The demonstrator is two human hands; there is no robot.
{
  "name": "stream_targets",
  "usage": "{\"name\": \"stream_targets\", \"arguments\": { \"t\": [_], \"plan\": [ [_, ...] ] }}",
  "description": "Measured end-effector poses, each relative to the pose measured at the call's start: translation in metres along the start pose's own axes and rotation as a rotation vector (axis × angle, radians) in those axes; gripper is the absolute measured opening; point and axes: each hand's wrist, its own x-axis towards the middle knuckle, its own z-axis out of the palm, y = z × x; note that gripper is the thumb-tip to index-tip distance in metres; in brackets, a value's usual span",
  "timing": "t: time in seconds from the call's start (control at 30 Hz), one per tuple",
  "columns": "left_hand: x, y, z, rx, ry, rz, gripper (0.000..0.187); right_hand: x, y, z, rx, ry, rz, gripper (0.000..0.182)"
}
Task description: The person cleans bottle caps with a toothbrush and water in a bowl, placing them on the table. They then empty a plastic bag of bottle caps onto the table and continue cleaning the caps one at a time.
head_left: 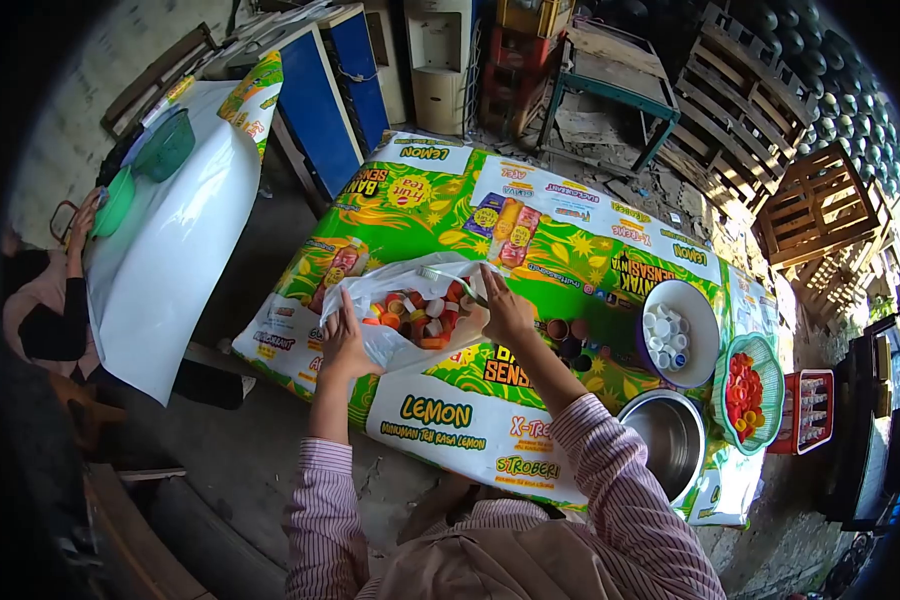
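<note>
A translucent white plastic bag [378,352] lies on the table in front of me with its mouth spread wide. Inside it is a heap of bottle caps [420,318] in red, orange and white. My left hand [343,345] holds the bag's left edge, fingers pointing away from me. On the other side my right hand [505,308] grips the bag's right rim, its fingertips partly hidden by the plastic. Several dark caps [570,338] sit on the table just right of my right hand.
Right of me are a bowl [712,335] of white caps, a steel bowl [660,445], a green basket [773,400] of red and yellow caps, and a red crate [808,412]. The printed table cover [425,215] spans the table. At left, another person's hand [82,220] touches a green container [113,203].
</note>
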Motion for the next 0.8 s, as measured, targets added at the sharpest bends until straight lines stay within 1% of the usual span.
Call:
{"name": "stream_targets", "arguments": {
  "t": [0.07, 0.1, 0.13, 0.17, 0.2, 0.27, 0.3, 0.37, 0.4, 0.43, 0.47, 0.5, 0.53, 0.57, 0.6, 0.63, 0.67, 0.7, 0.73, 0.77, 0.8],
  "plan": [
    [0.003, 0.002, 0.0, -0.038, -0.155, -0.076, 0.144, 0.005, 0.009, 0.0, 0.005, -0.025, 0.008, 0.103],
    [0.001, -0.003, 0.007, -0.047, -0.155, -0.089, 0.144, 0.006, 0.014, 0.004, 0.028, -0.05, 0.016, 0.103],
    [0.004, -0.012, 0.018, -0.139, -0.176, -0.056, 0.145, 0.011, 0.019, 0.009, 0.057, -0.068, 0.022, 0.102],
    [0.008, -0.021, 0.028, -0.227, -0.196, -0.018, 0.145, 0.014, 0.03, 0.009, 0.121, -0.09, -0.067, 0.111],
    [0.012, -0.027, 0.036, -0.313, -0.224, 0.022, 0.146, 0.026, 0.054, 0.022, 0.313, -0.157, -0.095, 0.113],
    [0.019, -0.03, 0.042, -0.361, -0.263, 0.0, 0.147, 0.033, 0.067, 0.024, 0.409, -0.123, -0.164, 0.108],
    [0.024, -0.032, 0.046, -0.421, -0.276, -0.011, 0.145, 0.041, 0.072, 0.026, 0.409, -0.12, -0.164, 0.108],
    [0.031, -0.036, 0.057, -0.483, -0.294, -0.027, 0.143, 0.058, 0.082, 0.03, 0.92, -0.365, -0.212, 0.092],
    [0.035, -0.034, 0.062, -0.702, -0.279, -0.057, 0.137, 0.062, 0.083, 0.024, 0.92, -0.37, -0.211, 0.092],
    [0.037, -0.028, 0.062, -0.92, -0.258, -0.088, 0.131, 0.066, 0.083, 0.015, 1.057, -0.483, 0.044, 0.084],
    [0.033, -0.022, 0.063, -1.169, -0.283, -0.121, 0.105, 0.069, 0.08, 0.008, 1.183, -0.591, 0.307, 0.076],
    [0.031, -0.011, 0.059, -1.169, -0.274, -0.176, 0.092, 0.067, 0.071, 0.005, 1.067, -0.483, 0.322, 0.056],
    [0.029, -0.002, 0.057, -1.169, -0.265, -0.231, 0.08, 0.074, 0.076, 0.015, 1.067, -0.486, 0.322, 0.056],
    [0.028, 0.005, 0.055, -1.077, -0.227, -0.213, 0.075, 0.081, 0.079, 0.027, 0.779, -0.299, 0.14, 0.05],
    [0.028, 0.009, 0.063, -1.148, -0.159, -0.207, 0.069, 0.085, 0.083, 0.036, 0.489, -0.114, -0.034, 0.045],
    [0.029, 0.001, 0.079, -1.203, -0.241, -0.15, 0.068, 0.081, 0.07, 0.02, 0.366, -0.09, 0.115, 0.041],
    [0.031, -0.006, 0.094, -1.259, -0.321, -0.089, 0.069, 0.08, 0.064, 0.016, 0.363, -0.093, 0.118, 0.041],
    [0.032, -0.004, 0.096, -1.252, -0.29, -0.047, 0.074, 0.08, 0.061, 0.012, 0.276, 0.024, 0.14, 0.04],
    [0.033, -0.004, 0.096, -1.254, -0.292, -0.048, 0.074, 0.082, 0.056, 0.009, 0.19, 0.141, 0.161, 0.04],
    [0.032, -0.006, 0.095, -1.256, -0.321, -0.004, 0.075, 0.085, 0.05, 0.008, 0.175, 0.197, 0.195, 0.034],
    [0.032, -0.005, 0.091, -1.258, -0.35, 0.04, 0.076, 0.088, 0.045, 0.005, 0.173, 0.196, 0.198, 0.034]
  ]
}}
